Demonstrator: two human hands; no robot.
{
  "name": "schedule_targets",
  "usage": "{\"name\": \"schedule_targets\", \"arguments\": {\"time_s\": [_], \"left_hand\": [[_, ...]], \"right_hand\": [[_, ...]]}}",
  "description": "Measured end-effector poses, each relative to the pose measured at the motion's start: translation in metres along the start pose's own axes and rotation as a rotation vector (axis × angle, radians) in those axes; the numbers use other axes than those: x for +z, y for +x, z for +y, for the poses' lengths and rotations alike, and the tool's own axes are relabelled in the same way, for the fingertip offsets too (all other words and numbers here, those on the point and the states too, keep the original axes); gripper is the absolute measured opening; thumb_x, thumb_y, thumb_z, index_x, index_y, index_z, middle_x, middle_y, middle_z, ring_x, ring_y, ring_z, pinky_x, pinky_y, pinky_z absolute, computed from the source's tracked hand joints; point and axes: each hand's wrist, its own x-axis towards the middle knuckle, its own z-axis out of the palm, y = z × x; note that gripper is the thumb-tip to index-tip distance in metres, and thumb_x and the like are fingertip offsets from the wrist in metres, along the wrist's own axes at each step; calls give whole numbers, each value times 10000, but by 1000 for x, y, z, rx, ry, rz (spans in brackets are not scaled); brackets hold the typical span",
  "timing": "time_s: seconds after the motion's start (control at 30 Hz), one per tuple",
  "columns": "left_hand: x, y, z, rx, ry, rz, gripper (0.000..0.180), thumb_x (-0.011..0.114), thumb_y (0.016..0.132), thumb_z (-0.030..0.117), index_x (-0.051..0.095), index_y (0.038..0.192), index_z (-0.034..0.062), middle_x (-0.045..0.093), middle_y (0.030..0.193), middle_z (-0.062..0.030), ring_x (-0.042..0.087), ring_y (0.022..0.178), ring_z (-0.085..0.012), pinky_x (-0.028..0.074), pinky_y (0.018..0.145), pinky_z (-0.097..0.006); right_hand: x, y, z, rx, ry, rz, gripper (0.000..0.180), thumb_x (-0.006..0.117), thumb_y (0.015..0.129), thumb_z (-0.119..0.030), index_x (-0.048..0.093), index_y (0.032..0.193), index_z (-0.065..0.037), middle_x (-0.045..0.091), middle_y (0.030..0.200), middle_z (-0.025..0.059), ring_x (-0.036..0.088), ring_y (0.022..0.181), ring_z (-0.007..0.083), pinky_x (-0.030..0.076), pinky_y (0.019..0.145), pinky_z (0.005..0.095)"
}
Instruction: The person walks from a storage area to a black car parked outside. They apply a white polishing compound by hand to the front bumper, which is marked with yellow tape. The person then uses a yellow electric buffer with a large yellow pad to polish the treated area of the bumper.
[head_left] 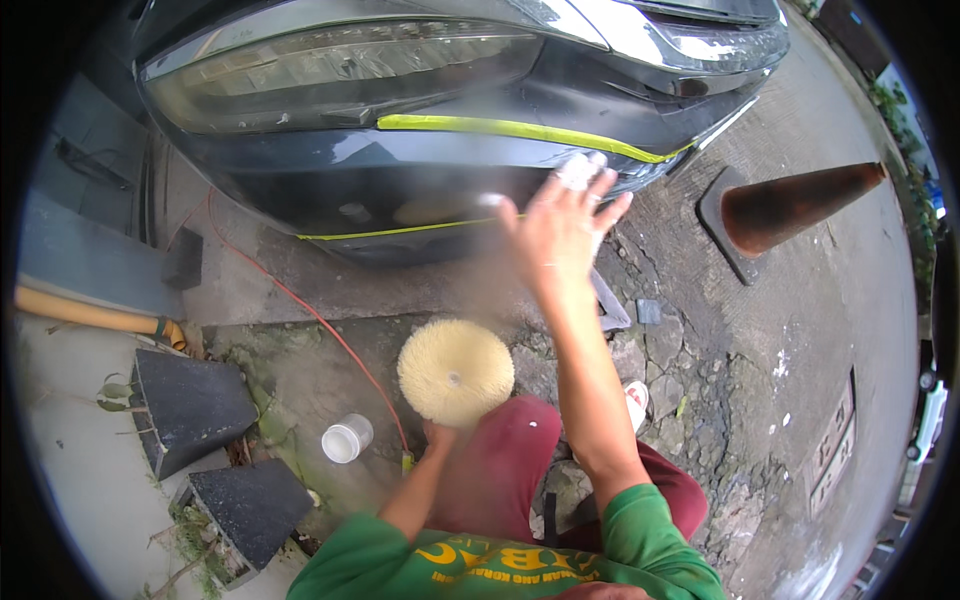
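My right hand (pixel 566 225) reaches up to the dark car bumper (pixel 300 180), fingers spread, with white paste (pixel 578 172) on its fingertips. I cannot tell whether it touches the paint. Yellow-green masking tape (pixel 520 130) runs along the bumper below the headlight (pixel 350 75), and a thinner strip lies lower down. By my knee, my left hand (pixel 437 433) grips a polisher from behind, its fingers mostly hidden. The polisher's round cream wool pad (pixel 455 372) faces up toward me; its body is out of sight. Left of it stands a small white open jar (pixel 346 439).
An orange cord (pixel 310 308) crosses the ground toward my left hand. Two black planters (pixel 190 405) stand at the left, near a yellow pipe (pixel 85 308). At the right, a dirty orange-brown traffic cone (pixel 790 208) stands on cracked concrete, with a drain grate (pixel 833 445) nearer me.
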Motion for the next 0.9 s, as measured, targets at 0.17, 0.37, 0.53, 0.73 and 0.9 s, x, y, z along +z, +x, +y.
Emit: {"name": "schedule_targets", "arguments": {"time_s": [0.17, 0.37, 0.53, 0.73, 0.9], "left_hand": [[-7, -5, -2, -54, 43, -11, 581, 663, 822, 406, 544, 1304, 104, 561, 1318, -134, 503, 1244, -292, 410, 1012, -389], [-4, 8, -22, -113, 67, -59, 658, 667, 789, 388, 466, 1380, 181, 528, 1345, -163, 499, 1231, -360, 429, 997, -417], [7, 11, -26, 29, 190, -23, 673, 713, 764, 317, 468, 1374, 174, 543, 1320, -172, 512, 1214, -358, 438, 984, -420], [-11, 4, -14, 72, -52, 14, 645, 727, 765, 315, 500, 1349, 164, 554, 1315, -164, 521, 1211, -352, 451, 963, -410], [-25, 14, -18, 30, 16, 19, 647, 729, 763, 323, 502, 1347, 164, 549, 1322, -163, 517, 1216, -349, 449, 965, -409]], "right_hand": [[-52, -4, -36, -270, 266, -79, 473, 520, 902, -396, 634, 1101, 17, 653, 1079, 194, 526, 1182, 321, 111, 1098, 644], [9, 19, 47, 312, 1845, -402, 399, 356, 1026, -391, 514, 1285, -130, 449, 588, -41, 361, 438, 60, 443, 560, 282], [53, 19, 95, 452, 2204, -194, 610, 209, 994, -579, 380, 1424, -181, 344, 557, -62, 281, 410, 55, 458, 571, 271], [75, -18, 2, 537, 2352, -438, 687, 286, 958, -630, 492, 1300, -71, 436, 611, -39, 383, 462, 89, 489, 627, 359], [63, -51, -44, 515, 1671, 88, 409, 375, 1020, -362, 605, 1110, -36, 644, 870, 73, 607, 827, 188, 443, 873, 403]]}}
